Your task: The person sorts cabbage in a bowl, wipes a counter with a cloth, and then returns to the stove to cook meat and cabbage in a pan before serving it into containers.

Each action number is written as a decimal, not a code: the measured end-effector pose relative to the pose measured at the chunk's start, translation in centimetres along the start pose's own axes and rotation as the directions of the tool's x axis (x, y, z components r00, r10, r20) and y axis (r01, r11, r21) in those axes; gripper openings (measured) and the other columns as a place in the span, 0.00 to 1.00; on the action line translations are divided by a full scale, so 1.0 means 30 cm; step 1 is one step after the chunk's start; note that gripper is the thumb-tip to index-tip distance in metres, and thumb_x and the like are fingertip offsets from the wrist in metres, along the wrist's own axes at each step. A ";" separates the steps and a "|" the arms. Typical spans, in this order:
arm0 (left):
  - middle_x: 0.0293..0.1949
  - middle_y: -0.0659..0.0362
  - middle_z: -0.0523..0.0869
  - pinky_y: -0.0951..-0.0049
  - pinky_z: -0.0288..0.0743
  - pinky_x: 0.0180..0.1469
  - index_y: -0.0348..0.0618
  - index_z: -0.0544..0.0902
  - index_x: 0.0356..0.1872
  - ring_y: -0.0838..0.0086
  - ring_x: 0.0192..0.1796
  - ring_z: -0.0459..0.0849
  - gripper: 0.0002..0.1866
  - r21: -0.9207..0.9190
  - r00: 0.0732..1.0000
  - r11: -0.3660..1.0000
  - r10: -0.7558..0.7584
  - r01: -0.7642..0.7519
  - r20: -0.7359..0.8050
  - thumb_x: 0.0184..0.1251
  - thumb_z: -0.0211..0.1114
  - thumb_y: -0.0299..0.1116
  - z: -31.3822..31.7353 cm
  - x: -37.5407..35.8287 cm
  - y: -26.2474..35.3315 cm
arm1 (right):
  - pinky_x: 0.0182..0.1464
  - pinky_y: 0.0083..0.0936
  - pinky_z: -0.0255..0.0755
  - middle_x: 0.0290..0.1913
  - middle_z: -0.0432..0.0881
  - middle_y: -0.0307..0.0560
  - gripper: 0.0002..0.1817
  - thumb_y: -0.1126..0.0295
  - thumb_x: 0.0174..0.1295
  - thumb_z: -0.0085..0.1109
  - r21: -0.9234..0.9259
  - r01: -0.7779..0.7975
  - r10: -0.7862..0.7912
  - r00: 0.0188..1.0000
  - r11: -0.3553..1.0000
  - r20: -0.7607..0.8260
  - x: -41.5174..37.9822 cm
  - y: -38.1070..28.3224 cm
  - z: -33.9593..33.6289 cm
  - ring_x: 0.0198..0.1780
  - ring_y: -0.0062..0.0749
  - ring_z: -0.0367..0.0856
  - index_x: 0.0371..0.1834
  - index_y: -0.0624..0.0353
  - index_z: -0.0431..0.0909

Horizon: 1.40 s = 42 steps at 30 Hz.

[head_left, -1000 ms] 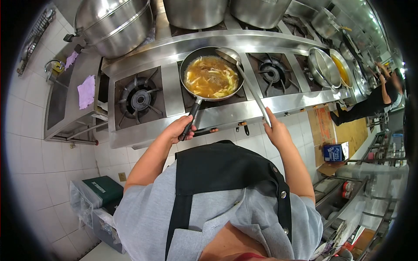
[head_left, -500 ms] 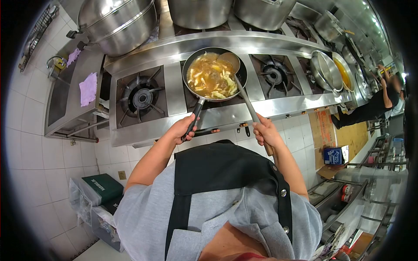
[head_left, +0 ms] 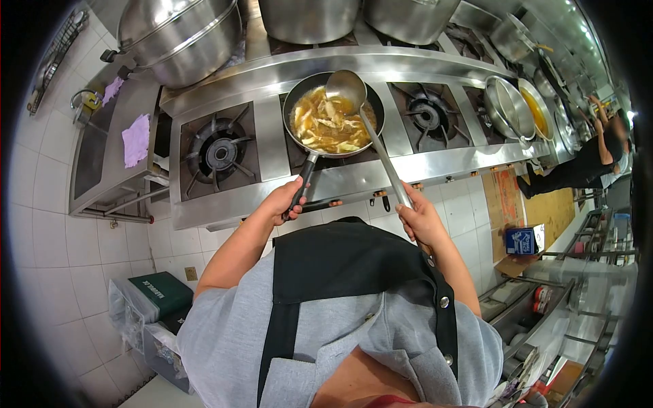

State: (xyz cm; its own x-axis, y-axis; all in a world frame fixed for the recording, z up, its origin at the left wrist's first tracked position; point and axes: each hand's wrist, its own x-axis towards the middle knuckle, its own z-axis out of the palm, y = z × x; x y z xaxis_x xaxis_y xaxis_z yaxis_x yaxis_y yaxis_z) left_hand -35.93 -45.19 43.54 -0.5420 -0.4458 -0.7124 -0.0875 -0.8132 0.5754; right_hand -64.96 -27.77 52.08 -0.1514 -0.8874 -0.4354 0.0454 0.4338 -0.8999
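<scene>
My left hand [head_left: 284, 202] is closed around the black handle of a frying pan [head_left: 378, 139], which sits over a burner of the steel stove. Brown broth with pale, leafy vegetable pieces and some yellow bits [head_left: 323, 126] fills much of the pan. In my right hand [head_left: 420, 216] is the long metal handle of a ladle [head_left: 346, 90]. The ladle's bowl lies at the pan's far side, overlapping the food and the rim in this view.
Bare burners [head_left: 222, 154] flank the pan on the stove [head_left: 272, 194]. Large steel pots [head_left: 309, 20] stand behind it. Metal bowls [head_left: 507, 109] rest at the right end, one holding yellow liquid [head_left: 537, 112]. Another person [head_left: 588, 160] stands far right. Pink cloth [head_left: 136, 141] lies on the left counter.
The ladle's bowl has moved up and left, from the pan's right side to its far edge, and has turned. The food has shifted in the broth. My left hand stays on the handle.
</scene>
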 end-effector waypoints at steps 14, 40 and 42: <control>0.27 0.65 0.71 0.85 0.56 0.15 0.52 0.71 0.52 0.84 0.19 0.64 0.21 0.016 1.000 1.000 -0.006 0.006 0.000 0.73 0.52 0.55 -0.003 0.002 0.004 | 0.37 0.44 0.75 0.38 0.83 0.62 0.38 0.68 0.63 0.55 -0.919 0.064 -0.418 0.901 0.389 -0.114 0.096 0.097 -0.073 0.34 0.57 0.81 0.76 0.48 0.50; 0.27 0.66 0.70 0.85 0.55 0.16 0.50 0.70 0.55 0.84 0.19 0.64 0.22 0.048 1.000 0.999 -0.008 0.007 0.017 0.74 0.50 0.55 -0.001 0.002 0.005 | 0.21 0.30 0.70 0.18 0.74 0.43 0.36 0.71 0.64 0.55 -0.440 -0.054 0.009 0.995 0.896 -0.104 -0.027 -0.070 0.038 0.16 0.31 0.74 0.76 0.45 0.52; 0.27 0.66 0.70 0.85 0.55 0.16 0.50 0.70 0.55 0.84 0.19 0.64 0.22 0.048 1.000 0.999 -0.009 0.008 0.022 0.74 0.50 0.55 -0.004 0.004 0.004 | 0.29 0.39 0.74 0.23 0.78 0.52 0.36 0.69 0.64 0.54 -0.719 0.003 -0.151 0.978 0.695 -0.142 0.013 -0.037 0.016 0.24 0.44 0.79 0.76 0.43 0.52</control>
State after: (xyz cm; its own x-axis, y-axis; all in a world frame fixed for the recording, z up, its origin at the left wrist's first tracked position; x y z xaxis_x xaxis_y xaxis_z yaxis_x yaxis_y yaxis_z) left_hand -35.90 -45.40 43.47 -0.5593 -0.4302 -0.7086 -0.1322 -0.7976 0.5885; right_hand -64.60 -28.68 52.90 -0.2947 -0.9116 -0.2867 -0.6791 0.4109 -0.6083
